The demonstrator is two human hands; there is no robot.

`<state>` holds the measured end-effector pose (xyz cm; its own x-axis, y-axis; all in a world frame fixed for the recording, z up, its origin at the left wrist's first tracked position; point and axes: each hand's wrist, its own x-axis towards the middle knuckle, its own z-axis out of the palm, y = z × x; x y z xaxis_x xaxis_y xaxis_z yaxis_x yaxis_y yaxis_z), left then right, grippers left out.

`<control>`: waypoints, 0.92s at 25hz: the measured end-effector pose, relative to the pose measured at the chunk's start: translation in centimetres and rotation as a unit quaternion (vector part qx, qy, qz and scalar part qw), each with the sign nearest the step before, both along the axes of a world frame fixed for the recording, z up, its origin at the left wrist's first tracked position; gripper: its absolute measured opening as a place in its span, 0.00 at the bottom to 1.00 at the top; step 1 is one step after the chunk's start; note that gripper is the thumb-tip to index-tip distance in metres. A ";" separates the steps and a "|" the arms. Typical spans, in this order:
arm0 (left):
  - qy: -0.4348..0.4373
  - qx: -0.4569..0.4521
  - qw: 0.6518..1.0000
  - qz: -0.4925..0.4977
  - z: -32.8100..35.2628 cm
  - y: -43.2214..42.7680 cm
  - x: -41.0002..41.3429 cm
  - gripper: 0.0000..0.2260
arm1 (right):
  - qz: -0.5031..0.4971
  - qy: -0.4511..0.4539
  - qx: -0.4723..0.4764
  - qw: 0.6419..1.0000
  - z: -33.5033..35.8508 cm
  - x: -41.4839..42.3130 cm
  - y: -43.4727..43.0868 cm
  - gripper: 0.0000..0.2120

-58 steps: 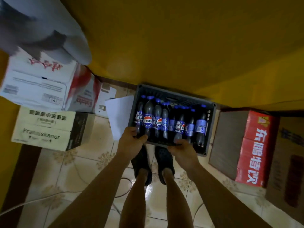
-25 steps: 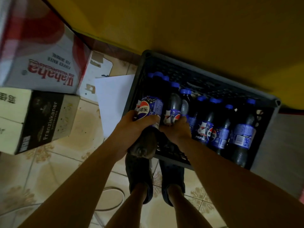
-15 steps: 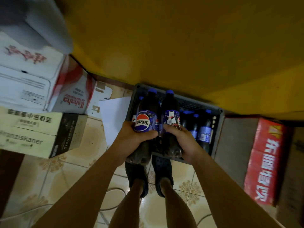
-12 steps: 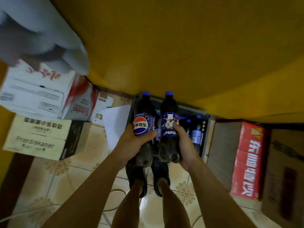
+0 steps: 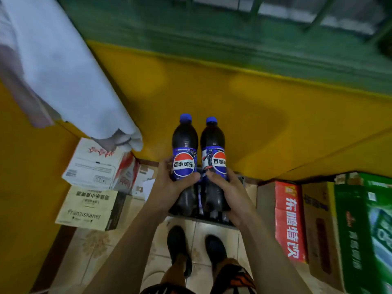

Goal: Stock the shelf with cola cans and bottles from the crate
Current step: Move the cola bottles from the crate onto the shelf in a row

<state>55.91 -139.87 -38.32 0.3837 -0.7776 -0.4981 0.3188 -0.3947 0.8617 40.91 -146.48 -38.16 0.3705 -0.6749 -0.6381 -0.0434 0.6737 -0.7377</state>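
the person should keep both bottles standing straight and lift them slowly, so they don't bump or slip on the way to the shelf. the left hand (image 5: 169, 188) is curled tight round the left bottle (image 5: 184, 143). the right hand (image 5: 230, 193) is curled round the right bottle (image 5: 212, 144). each thumb lies across the front, just under the round label, with fingers round the outer side. the bottles are side by side, almost touching, above the crate (image 5: 220, 222).

Small shop or its stockroom — drink cartons crowd tiled floor (image 5: 89, 251): white carton (image 5: 93, 168) stacked on beer carton (image 5: 84, 209) at left; red carton (image 5: 290, 221), brown carton (image 5: 318, 230), green carton (image 5: 364, 230) side by side at right. Labelled cola bottles (image 5: 184, 149) too.
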 end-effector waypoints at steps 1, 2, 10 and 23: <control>-0.012 -0.016 1.000 0.006 1.5 0.1 -0.6 0.29 | 0.011 -0.013 -0.020 1.000 1.4 -0.6 -0.1 0.22; -0.013 -0.029 0.999 0.013 2.8 0.1 -1.3 0.28 | 0.029 -0.024 -0.038 0.999 2.7 -1.2 -0.1 0.25; -0.073 -0.103 0.988 0.091 10.3 1.0 -7.7 0.34 | 0.126 -0.095 -0.176 0.972 8.8 -6.4 -1.6 0.21; -0.179 -0.178 0.910 0.328 17.2 11.5 -15.9 0.38 | 0.373 -0.212 -0.294 0.854 16.0 -8.0 1.8 0.36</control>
